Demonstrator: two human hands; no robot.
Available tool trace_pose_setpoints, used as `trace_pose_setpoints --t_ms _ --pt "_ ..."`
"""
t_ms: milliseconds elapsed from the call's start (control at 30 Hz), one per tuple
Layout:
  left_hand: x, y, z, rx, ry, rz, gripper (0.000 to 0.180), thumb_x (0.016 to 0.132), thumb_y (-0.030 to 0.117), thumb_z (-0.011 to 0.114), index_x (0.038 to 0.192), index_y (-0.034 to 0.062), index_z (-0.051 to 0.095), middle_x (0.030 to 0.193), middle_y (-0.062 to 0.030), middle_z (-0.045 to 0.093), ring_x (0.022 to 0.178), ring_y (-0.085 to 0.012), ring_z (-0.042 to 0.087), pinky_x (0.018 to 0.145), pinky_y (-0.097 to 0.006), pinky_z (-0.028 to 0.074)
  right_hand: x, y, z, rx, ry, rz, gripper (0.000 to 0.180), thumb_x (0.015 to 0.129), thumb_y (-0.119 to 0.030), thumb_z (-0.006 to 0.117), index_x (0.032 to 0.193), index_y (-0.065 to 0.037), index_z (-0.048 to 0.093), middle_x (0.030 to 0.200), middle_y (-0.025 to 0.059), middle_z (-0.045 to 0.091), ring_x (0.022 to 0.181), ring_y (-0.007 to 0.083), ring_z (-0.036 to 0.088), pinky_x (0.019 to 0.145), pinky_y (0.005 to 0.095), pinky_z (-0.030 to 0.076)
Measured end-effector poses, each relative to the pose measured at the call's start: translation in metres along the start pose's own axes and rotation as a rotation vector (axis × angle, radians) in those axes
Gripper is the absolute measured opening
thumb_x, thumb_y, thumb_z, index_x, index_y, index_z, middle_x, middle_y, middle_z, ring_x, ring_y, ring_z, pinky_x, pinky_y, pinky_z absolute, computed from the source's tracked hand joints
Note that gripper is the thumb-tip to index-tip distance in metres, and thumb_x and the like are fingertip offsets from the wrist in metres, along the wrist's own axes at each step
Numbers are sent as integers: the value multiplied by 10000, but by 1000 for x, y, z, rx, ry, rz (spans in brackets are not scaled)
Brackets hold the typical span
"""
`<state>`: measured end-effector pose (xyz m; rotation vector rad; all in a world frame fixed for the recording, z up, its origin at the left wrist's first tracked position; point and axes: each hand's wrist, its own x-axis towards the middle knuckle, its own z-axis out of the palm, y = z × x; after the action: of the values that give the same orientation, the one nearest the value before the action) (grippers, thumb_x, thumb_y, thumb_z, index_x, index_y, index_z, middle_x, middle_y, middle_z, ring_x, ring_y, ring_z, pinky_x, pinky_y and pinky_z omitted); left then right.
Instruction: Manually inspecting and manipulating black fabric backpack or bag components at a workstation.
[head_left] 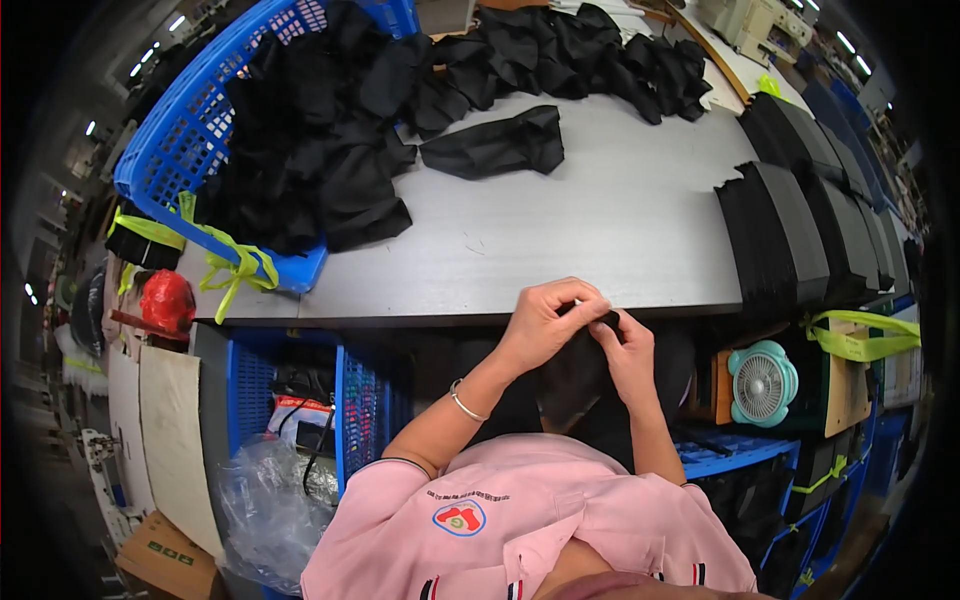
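Observation:
My left hand (548, 318), with a silver bangle at the wrist, is closed in a pinch just off the front edge of the table. Close beside it my right hand (628, 358) pinches too. Between the fingertips of both shows a bit of black fabric (609, 319); a dark piece seems to hang below it, hard to tell from the dark lap. A small pale spot shows at my left fingers, too small to name. Farther back on the table lies a single black fabric piece (495, 145), apart from the big heap of black fabric (330, 130).
A blue plastic basket (180, 140) lies tipped on the left, the heap spilling from it. Stacks of black pieces (780, 230) line the grey table's (560, 240) right side. Below are a blue crate (360, 410) and a small turquoise fan (763, 383).

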<state>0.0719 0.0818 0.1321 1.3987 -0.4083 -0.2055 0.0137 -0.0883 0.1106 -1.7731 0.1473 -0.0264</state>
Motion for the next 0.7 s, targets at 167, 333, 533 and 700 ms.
trace_pose_setpoints --t_ms 167,333,533,700 --pt "-4 -15 -36 -459 25 -351 352 1034 319 566 908 14 687 853 0 643 798 -72 585 751 -220 480 2 -18 -7 259 -110 -74 240 902 -69 708 708 22 599 641 -54 523 613 36 442 539 224 360" --pt "-47 -39 -12 -898 -377 -687 282 1003 199 601 1214 21 657 1204 -66 670 1055 -74 632 851 -245 554 34 -15 3 155 -154 -93 201 901 -74 710 735 35 678 656 -9 618 615 55 530 565 226 419" --pt "-72 -70 7 -1129 -396 -561 413 986 243 626 1343 48 554 1346 -73 560 1169 -142 557 936 -299 476 17 44 90 218 -543 145 307 948 -188 716 702 -25 629 661 -68 538 678 12 498 577 229 422" --pt "-40 -61 35 -1162 -35 -443 525 983 327 619 1439 114 467 1473 -53 433 1304 -167 435 1028 -335 366 -26 149 141 927 -749 356 192 968 -166 669 816 -49 671 757 -54 607 681 36 555 604 226 458"
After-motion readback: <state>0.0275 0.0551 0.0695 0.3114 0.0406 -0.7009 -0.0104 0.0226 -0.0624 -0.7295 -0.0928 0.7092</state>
